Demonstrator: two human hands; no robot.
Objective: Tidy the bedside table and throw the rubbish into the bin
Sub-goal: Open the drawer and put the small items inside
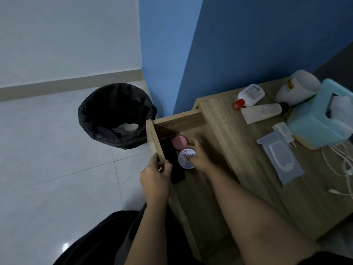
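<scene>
In the open drawer [177,119] at the near left of the table [248,150], the right grip [198,158] is curled on a round white jar [185,159] printed MOIST HYA, thumb on the lid and fingers round its right rim. The jar sits low in the drawer, just beside a pink-lidded jar [179,142] on its far side and a flat black item [172,153] on its left. The left grip [155,175] is closed over the top edge of the drawer's front panel.

The jar looks small, rigid and light, with a smooth lid that may slip. It is probably best held across its sides, on the body rather than the lid alone, in case the lid turns loose.

On the table top to the right lie a red-capped bottle [250,96], a pale tube [261,111], a pack of wipes [280,161], a white plug [284,132] and a teal tissue box [315,121]. The tube and wipes should be soft and yielding. On the floor at the far left stands the bin [114,104], lined in black, with pale scraps inside.
</scene>
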